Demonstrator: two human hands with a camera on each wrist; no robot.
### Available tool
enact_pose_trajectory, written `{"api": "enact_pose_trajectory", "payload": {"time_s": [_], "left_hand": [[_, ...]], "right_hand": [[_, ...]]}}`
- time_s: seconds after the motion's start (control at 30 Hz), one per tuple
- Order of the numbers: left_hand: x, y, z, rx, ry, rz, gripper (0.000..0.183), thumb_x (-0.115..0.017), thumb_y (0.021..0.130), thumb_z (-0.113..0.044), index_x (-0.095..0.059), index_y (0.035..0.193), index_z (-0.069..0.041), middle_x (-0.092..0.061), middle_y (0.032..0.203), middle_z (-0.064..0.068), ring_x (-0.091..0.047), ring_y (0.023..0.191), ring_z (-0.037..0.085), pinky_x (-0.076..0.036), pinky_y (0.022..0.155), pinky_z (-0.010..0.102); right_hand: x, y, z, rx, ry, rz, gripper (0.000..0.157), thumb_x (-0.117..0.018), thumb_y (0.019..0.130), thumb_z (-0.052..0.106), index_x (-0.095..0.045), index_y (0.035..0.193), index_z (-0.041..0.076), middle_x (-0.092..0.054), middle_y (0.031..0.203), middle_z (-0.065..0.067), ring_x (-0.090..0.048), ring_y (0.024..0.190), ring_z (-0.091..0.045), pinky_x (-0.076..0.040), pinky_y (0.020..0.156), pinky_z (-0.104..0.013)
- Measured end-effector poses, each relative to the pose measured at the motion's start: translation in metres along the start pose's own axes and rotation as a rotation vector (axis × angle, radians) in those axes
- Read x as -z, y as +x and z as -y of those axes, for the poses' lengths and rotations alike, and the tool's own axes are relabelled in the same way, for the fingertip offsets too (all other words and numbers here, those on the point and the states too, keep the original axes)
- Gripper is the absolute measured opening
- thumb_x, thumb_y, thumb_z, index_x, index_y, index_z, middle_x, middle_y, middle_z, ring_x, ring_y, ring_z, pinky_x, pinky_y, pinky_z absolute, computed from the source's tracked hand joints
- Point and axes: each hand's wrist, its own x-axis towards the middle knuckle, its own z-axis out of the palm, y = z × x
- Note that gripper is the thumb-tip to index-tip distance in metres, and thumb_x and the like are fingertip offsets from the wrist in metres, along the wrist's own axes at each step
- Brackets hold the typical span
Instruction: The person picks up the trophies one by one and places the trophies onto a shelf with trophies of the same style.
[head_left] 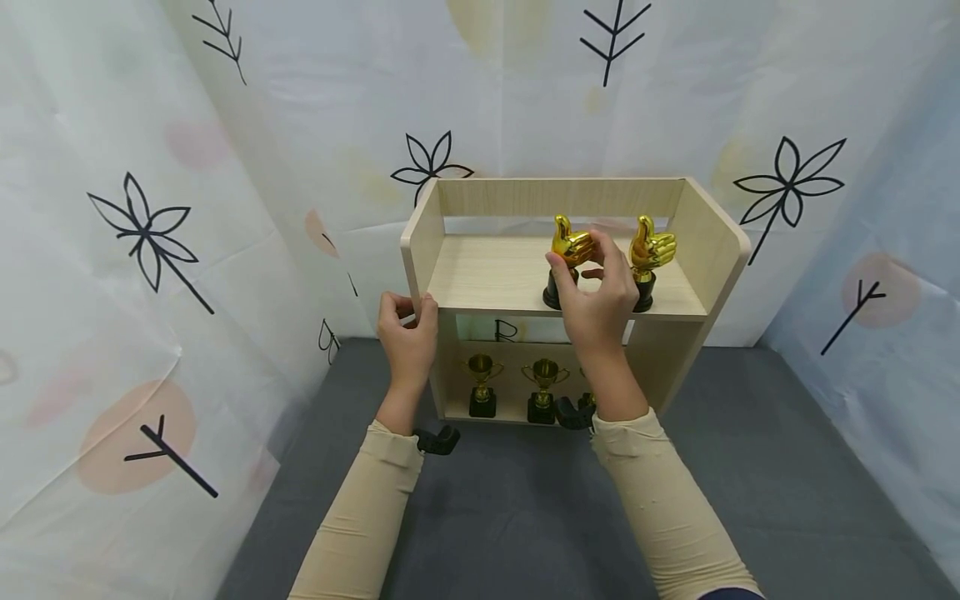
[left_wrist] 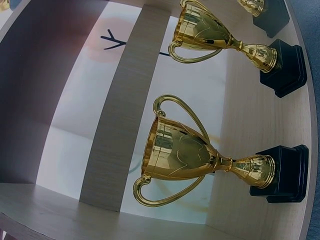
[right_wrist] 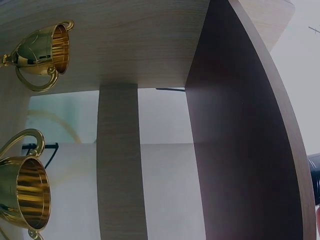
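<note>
My right hand [head_left: 600,304] pinches a gold thumbs-up trophy [head_left: 572,244] between thumb and fingers. Its black base is right at the front edge of the upper board. Just right of it stands a second thumbs-up trophy [head_left: 651,250], its lower part partly behind my hand. My left hand [head_left: 408,342] grips the front edge of the left side panel of a pale wooden shelf [head_left: 480,271]. Both hands are out of sight in the left wrist view, where a gold cup trophy [left_wrist: 180,150] fills the middle.
On the lower level stand cup trophies, one at the left [head_left: 482,375], one in the middle [head_left: 545,379] and one mostly hidden by the right wrist. The shelf stands on a grey cloth surface [head_left: 517,500], with a patterned curtain [head_left: 300,108] behind and beside it.
</note>
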Motion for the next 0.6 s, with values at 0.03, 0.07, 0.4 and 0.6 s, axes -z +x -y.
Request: {"api": "enact_pose_trajectory", "payload": {"time_s": [0.03, 0.07, 0.4, 0.6], "left_hand": [[0.0003, 0.0001, 0.0008, -0.001, -0.005, 0.004, 0.024, -0.069, 0.1, -0.017, -0.052, 0.091, -0.003, -0.059, 0.092, 0.013, -0.064, 0.089, 0.024, -0.057, 0.076, 0.046], [0.0006, 0.0001, 0.0014, -0.002, -0.007, 0.007, 0.024, -0.068, 0.1, -0.018, -0.052, 0.091, -0.004, -0.059, 0.092, 0.012, -0.064, 0.089, 0.024, -0.057, 0.076, 0.047], [-0.0003, -0.0003, 0.0023, 0.013, 0.002, -0.001, 0.025, -0.07, 0.099, -0.015, -0.052, 0.093, 0.001, -0.058, 0.092, 0.014, -0.064, 0.092, 0.026, -0.055, 0.077, 0.049], [0.0006, -0.0003, 0.0007, 0.009, 0.006, 0.009, 0.024, -0.069, 0.1, -0.018, -0.051, 0.089, -0.006, -0.056, 0.091, 0.008, -0.063, 0.091, 0.022, -0.056, 0.077, 0.048]], "right_hand": [[-0.0002, -0.0003, -0.0003, 0.001, 0.001, 0.0, 0.056, -0.091, 0.087, 0.029, -0.069, 0.125, -0.005, -0.076, 0.114, -0.02, -0.075, 0.099, -0.03, -0.061, 0.072, -0.046], [-0.0003, -0.0006, -0.0006, 0.001, 0.002, -0.001, 0.056, -0.091, 0.087, 0.029, -0.069, 0.125, -0.006, -0.076, 0.114, -0.02, -0.075, 0.099, -0.03, -0.061, 0.072, -0.046], [-0.0003, -0.0022, -0.0006, -0.005, -0.004, -0.002, 0.055, -0.09, 0.087, 0.029, -0.069, 0.125, -0.006, -0.076, 0.115, -0.02, -0.076, 0.098, -0.03, -0.062, 0.072, -0.046], [-0.0003, -0.0036, -0.0005, -0.012, 0.004, -0.006, 0.055, -0.09, 0.088, 0.029, -0.068, 0.125, -0.006, -0.076, 0.116, -0.02, -0.077, 0.098, -0.031, -0.062, 0.073, -0.047]]}}
